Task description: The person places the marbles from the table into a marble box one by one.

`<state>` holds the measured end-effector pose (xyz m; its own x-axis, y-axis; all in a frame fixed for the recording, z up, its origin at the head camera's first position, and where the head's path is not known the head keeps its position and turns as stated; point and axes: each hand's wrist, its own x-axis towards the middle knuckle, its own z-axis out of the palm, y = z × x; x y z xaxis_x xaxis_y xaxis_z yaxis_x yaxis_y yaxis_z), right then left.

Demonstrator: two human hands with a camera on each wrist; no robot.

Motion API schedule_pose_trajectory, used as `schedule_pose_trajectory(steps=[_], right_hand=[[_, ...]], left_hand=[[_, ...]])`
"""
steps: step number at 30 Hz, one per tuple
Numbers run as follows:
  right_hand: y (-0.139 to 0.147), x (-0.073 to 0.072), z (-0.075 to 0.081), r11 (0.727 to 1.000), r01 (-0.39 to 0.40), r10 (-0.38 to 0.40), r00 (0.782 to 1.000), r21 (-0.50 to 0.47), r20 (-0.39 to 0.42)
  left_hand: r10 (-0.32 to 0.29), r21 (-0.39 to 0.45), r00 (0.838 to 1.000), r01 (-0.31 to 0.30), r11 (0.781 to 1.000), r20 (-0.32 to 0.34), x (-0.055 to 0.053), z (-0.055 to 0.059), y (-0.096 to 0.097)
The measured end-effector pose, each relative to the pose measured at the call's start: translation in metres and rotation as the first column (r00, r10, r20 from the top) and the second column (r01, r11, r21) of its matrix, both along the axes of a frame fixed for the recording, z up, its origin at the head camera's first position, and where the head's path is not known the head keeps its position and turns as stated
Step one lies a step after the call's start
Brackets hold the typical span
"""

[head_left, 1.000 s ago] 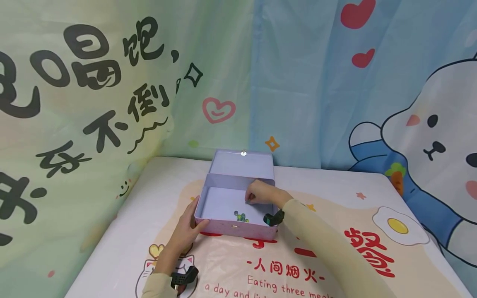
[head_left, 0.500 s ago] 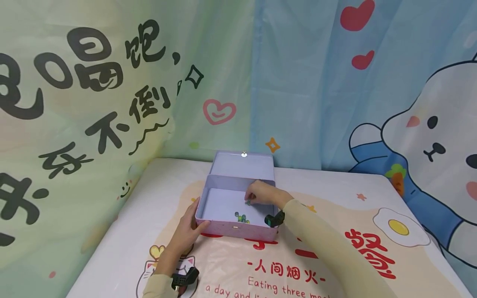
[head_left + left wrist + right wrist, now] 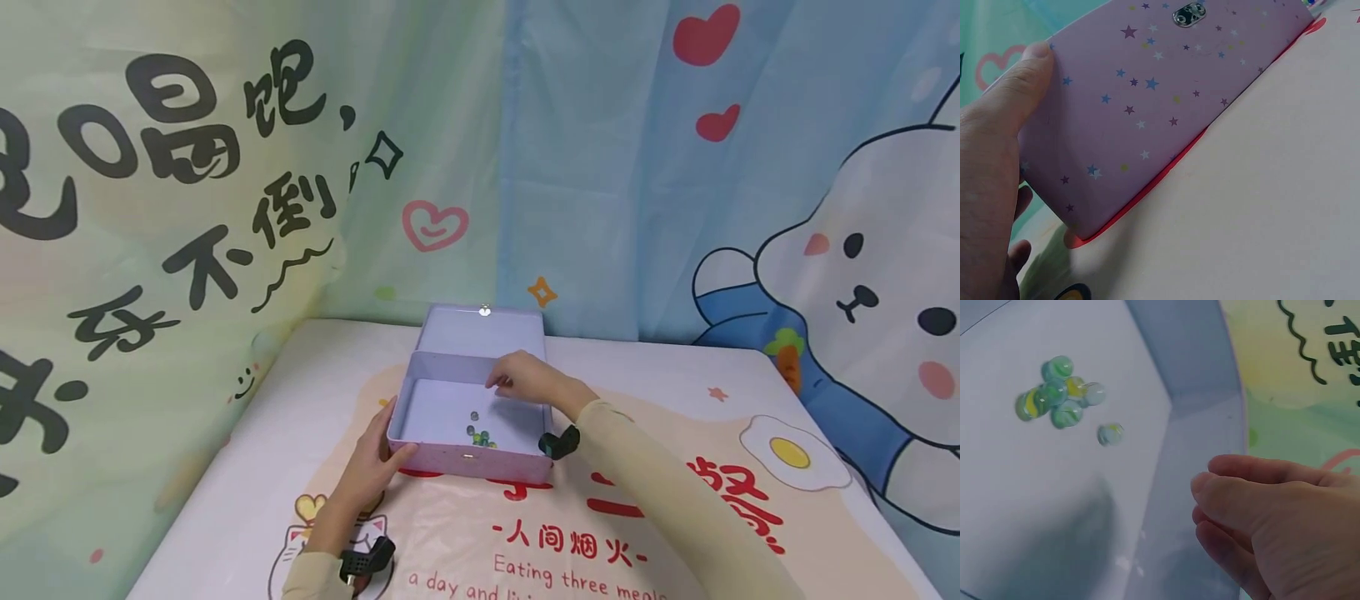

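A lilac metal box (image 3: 420, 454), with colored stars on its outside, lies on the table with its lid (image 3: 483, 329) raised. My left hand (image 3: 371, 458) grips its left front corner, the thumb on the starred front wall (image 3: 1166, 106) and the other fingers at the side. Over the right back part of the box, my right hand (image 3: 531, 383) hovers with loosely bent fingers. Nothing shows between those fingers in the right wrist view. Several glass marbles (image 3: 1055, 392) cluster on the box floor near the front wall. One loose marble (image 3: 1110, 434) lies apart from them.
A printed tablecloth (image 3: 585, 508) with red characters covers the table under the box. Behind stands a patterned curtain (image 3: 577, 167), close to the raised lid. A metal clasp (image 3: 1189, 14) sits on the box front. Each wrist wears a black camera (image 3: 367, 558).
My right hand has let go of a green marble and lifted slightly. That marble has rolled left, toward the cluster. My left hand keeps its place on the box.
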<state>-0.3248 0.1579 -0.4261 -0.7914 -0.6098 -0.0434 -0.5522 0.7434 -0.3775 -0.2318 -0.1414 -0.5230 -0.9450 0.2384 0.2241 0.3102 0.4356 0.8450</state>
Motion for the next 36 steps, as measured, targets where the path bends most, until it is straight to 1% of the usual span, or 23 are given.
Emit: schedule_pose_trajectory(steps=[3,7,9,12,14,19,24,28,31,32,35,36], right_hand=[[0.008,0.003,0.008,0.999,0.016,-0.017,0.999,-0.029,-0.029],[0.023,0.009,0.019,0.996,0.066,-0.071,0.995,-0.065,-0.070],[0.032,0.013,0.023,0.991,0.096,-0.104,0.992,-0.098,-0.076],[0.047,0.019,0.026,0.982,0.125,-0.139,0.986,-0.140,-0.091],[0.057,0.023,0.026,0.974,0.154,-0.169,0.982,-0.164,-0.086],[0.081,0.036,0.022,0.955,0.215,-0.237,0.967,-0.204,-0.094],[0.101,0.049,0.018,0.934,0.290,-0.315,0.945,-0.209,-0.094],[0.117,0.060,0.011,0.914,0.342,-0.366,0.927,-0.218,-0.082],[0.128,0.068,0.005,0.899,0.372,-0.397,0.915,-0.233,-0.075],[0.132,0.070,0.002,0.894,0.378,-0.405,0.911,-0.241,-0.073],[0.141,0.078,-0.008,0.879,0.405,-0.431,0.900,-0.252,-0.061],[0.145,0.081,-0.012,0.874,0.413,-0.441,0.896,-0.255,-0.058]], left_hand=[[0.005,-0.008,1.000,-0.005,1.000,0.011,0.000,0.002,0.000],[0.009,-0.011,1.000,-0.009,1.000,0.028,0.001,0.003,0.001],[0.013,-0.018,0.999,-0.012,1.000,0.039,0.002,0.003,0.001],[0.021,-0.026,0.999,-0.020,0.999,0.050,0.003,0.003,0.001],[0.024,-0.031,0.998,-0.022,0.999,0.057,0.003,0.003,0.001],[0.018,-0.021,0.998,-0.017,1.000,0.066,0.004,0.004,0.002],[0.013,-0.004,0.998,-0.013,1.000,0.053,0.004,0.005,0.002],[0.003,0.009,0.999,-0.003,1.000,0.047,0.003,0.004,0.002],[0.002,0.025,0.998,-0.004,1.000,0.057,0.004,0.004,0.003],[0.004,0.024,0.998,-0.005,1.000,0.065,0.004,0.005,0.003],[0.006,0.016,0.997,-0.007,1.000,0.082,0.011,0.021,0.006],[0.008,0.015,0.996,-0.009,1.000,0.085,0.011,0.020,0.006]])
